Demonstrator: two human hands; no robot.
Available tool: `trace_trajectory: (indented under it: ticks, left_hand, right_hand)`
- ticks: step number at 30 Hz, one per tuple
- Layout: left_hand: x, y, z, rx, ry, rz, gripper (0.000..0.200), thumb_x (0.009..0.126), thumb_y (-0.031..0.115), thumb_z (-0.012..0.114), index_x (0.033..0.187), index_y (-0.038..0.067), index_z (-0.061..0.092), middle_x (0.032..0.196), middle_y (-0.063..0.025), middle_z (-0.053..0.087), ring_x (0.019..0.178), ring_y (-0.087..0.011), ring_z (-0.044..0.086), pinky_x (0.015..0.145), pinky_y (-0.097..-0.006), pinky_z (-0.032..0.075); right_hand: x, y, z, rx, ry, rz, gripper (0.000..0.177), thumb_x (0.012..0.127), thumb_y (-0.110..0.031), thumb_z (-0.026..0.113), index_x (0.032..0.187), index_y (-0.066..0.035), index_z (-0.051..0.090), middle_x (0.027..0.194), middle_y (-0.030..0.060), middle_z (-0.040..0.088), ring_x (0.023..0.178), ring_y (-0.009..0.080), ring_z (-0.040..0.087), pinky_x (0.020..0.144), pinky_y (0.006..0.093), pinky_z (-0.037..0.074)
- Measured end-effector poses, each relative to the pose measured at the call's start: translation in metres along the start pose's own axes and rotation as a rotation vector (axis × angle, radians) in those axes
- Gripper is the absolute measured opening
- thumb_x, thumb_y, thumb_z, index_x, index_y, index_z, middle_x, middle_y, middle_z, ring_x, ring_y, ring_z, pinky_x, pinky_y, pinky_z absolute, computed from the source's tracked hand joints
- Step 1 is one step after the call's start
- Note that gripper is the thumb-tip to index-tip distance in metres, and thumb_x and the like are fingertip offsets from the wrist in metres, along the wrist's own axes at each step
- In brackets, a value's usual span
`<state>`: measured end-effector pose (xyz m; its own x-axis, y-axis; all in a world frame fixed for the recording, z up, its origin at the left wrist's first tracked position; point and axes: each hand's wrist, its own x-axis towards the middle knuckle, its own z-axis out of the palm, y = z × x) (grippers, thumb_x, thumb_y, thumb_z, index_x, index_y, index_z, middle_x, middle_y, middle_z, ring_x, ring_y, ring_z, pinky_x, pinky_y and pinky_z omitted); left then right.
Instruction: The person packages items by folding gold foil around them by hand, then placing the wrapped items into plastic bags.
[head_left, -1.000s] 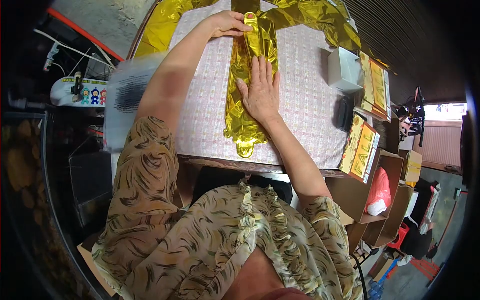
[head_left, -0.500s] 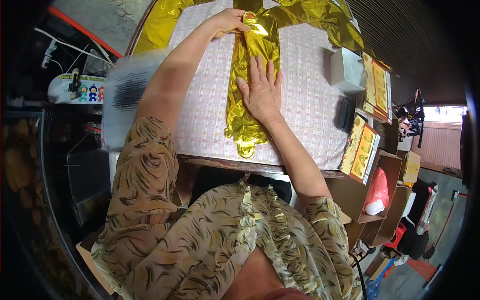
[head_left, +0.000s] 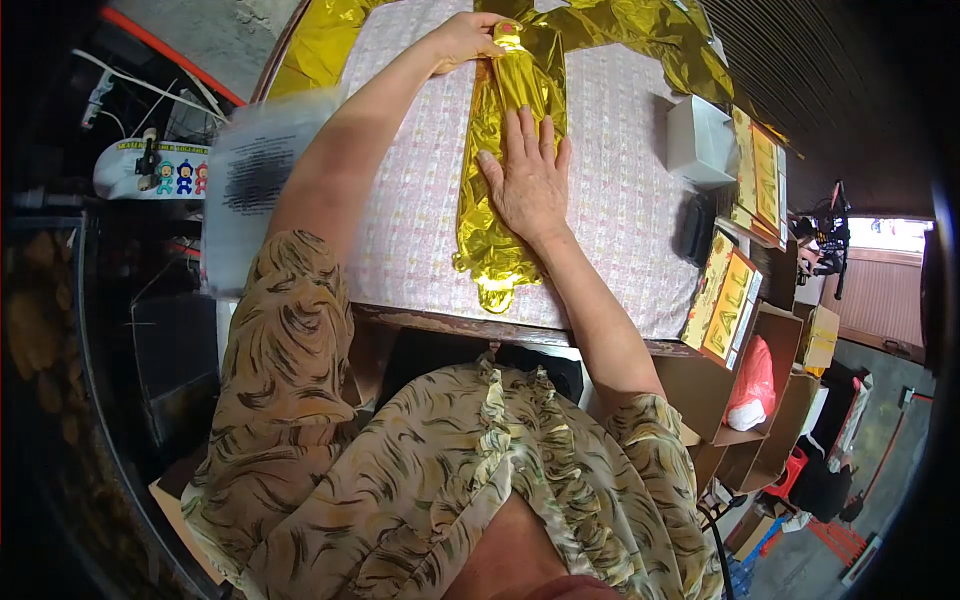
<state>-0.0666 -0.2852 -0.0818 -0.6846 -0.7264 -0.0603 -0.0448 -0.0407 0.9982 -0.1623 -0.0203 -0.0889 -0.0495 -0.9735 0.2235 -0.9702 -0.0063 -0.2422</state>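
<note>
A shiny gold foil balloon (head_left: 480, 215), flat and folded into a long strip, lies down the middle of the table. My left hand (head_left: 462, 42) is at its far end, fingers and thumb closed on the foil beside a tab with a small reddish mark. Spread flat, my right hand (head_left: 530, 188) presses on the middle of the strip, fingers pointing away from me. The near end of the foil, with a rounded tab, rests close to the table's front edge.
More gold foil (head_left: 620, 30) lies along the table's far side. At the right stand a white open box (head_left: 698, 140), a dark object (head_left: 693, 228) and printed "FALL" boxes (head_left: 727, 300). A clear plastic bag stack (head_left: 250, 190) sits at the left. The patterned tablecloth (head_left: 410, 200) covers the table.
The view has shifted slightly. The foil's far tab sits a little farther right of my left hand, and the upper foil looks smoother. My right hand stays flat on the strip.
</note>
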Motion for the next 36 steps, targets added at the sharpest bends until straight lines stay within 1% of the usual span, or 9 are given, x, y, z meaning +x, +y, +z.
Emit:
trace_trajectory:
  ticks: [5, 8, 13, 15, 17, 19, 22, 29, 36]
  left_hand:
    - [0.015, -0.017, -0.004, -0.131, 0.051, 0.027, 0.044, 0.089, -0.002, 0.073, 0.132, -0.002, 0.064, 0.122, -0.0093, 0.071, 0.108, -0.0179, 0.069, 0.093, -0.0296, 0.055]
    - [0.002, -0.005, 0.007, 0.132, 0.233, -0.054, 0.037, 0.083, 0.018, 0.087, 0.111, -0.002, 0.075, 0.098, -0.0081, 0.076, 0.087, -0.0144, 0.069, 0.081, -0.0276, 0.053]
    - [-0.021, 0.008, 0.006, 0.721, 0.205, -0.029, 0.052, 0.088, 0.046, 0.078, 0.116, 0.002, 0.075, 0.098, -0.0163, 0.076, 0.087, -0.0242, 0.071, 0.083, -0.0346, 0.055]
    - [-0.005, -0.034, -0.015, 1.345, 0.774, 0.673, 0.056, 0.091, 0.056, 0.070, 0.113, 0.005, 0.077, 0.096, -0.0164, 0.077, 0.091, -0.0336, 0.073, 0.085, -0.0436, 0.055]
    - [-0.013, -0.020, -0.013, 1.265, 0.780, 0.715, 0.060, 0.091, 0.061, 0.066, 0.105, 0.004, 0.078, 0.095, -0.0187, 0.077, 0.097, -0.0402, 0.073, 0.089, -0.0494, 0.054]
    - [-0.044, 0.030, 0.011, 1.069, 0.463, 0.104, 0.063, 0.090, 0.063, 0.066, 0.100, 0.002, 0.077, 0.096, -0.0230, 0.075, 0.097, -0.0422, 0.072, 0.091, -0.0477, 0.055]
    - [-0.048, 0.043, 0.025, 1.138, 0.379, -0.091, 0.058, 0.089, 0.055, 0.072, 0.106, 0.000, 0.076, 0.106, -0.0270, 0.073, 0.104, -0.0443, 0.070, 0.094, -0.0483, 0.056]
    - [-0.023, 0.024, 0.014, 1.207, 0.363, -0.138, 0.075, 0.076, 0.065, 0.080, 0.107, -0.003, 0.075, 0.108, -0.0255, 0.074, 0.108, -0.0418, 0.070, 0.093, -0.0476, 0.057]
    - [-0.008, 0.012, -0.017, 0.784, 0.136, -0.278, 0.052, 0.075, 0.052, 0.086, 0.072, 0.002, 0.074, 0.068, -0.0123, 0.069, 0.050, -0.0207, 0.059, 0.054, -0.0336, 0.048]
  right_hand:
    - [0.000, 0.000, 0.003, 0.069, 0.083, 0.029, 0.081, 0.105, -0.052, 0.049, 0.161, -0.001, 0.023, 0.166, 0.0210, 0.029, 0.155, 0.0393, 0.023, 0.126, 0.0557, 0.012]
    - [0.001, 0.001, 0.003, 0.071, 0.062, 0.040, 0.084, 0.104, -0.051, 0.051, 0.161, 0.002, 0.021, 0.166, 0.0238, 0.029, 0.155, 0.0388, 0.023, 0.126, 0.0547, 0.012]
    - [0.002, 0.001, 0.004, 0.070, 0.051, 0.044, 0.084, 0.103, -0.051, 0.052, 0.160, 0.003, 0.022, 0.166, 0.0246, 0.028, 0.155, 0.0387, 0.024, 0.126, 0.0546, 0.012]
    - [0.001, 0.002, 0.005, 0.075, 0.063, 0.041, 0.084, 0.103, -0.051, 0.052, 0.160, 0.004, 0.023, 0.165, 0.0249, 0.029, 0.155, 0.0387, 0.024, 0.126, 0.0546, 0.012]
    - [0.001, 0.001, 0.004, 0.070, 0.072, 0.039, 0.083, 0.103, -0.051, 0.052, 0.159, 0.004, 0.025, 0.165, 0.0250, 0.029, 0.155, 0.0387, 0.024, 0.126, 0.0545, 0.012]
    - [0.001, 0.003, 0.006, 0.077, 0.084, 0.034, 0.083, 0.103, -0.051, 0.052, 0.159, 0.004, 0.025, 0.165, 0.0250, 0.029, 0.155, 0.0388, 0.024, 0.126, 0.0548, 0.013]
    - [0.001, 0.001, 0.004, 0.076, 0.081, 0.034, 0.082, 0.104, -0.051, 0.051, 0.158, 0.005, 0.026, 0.166, 0.0250, 0.028, 0.155, 0.0389, 0.024, 0.126, 0.0553, 0.013]
    - [0.001, 0.003, 0.006, 0.064, 0.102, 0.028, 0.081, 0.104, -0.050, 0.050, 0.158, 0.006, 0.026, 0.166, 0.0252, 0.028, 0.155, 0.0392, 0.024, 0.126, 0.0558, 0.014]
    - [0.000, 0.001, 0.004, 0.077, 0.086, 0.051, 0.080, 0.104, -0.049, 0.050, 0.158, 0.006, 0.026, 0.166, 0.0250, 0.027, 0.155, 0.0381, 0.023, 0.126, 0.0545, 0.014]
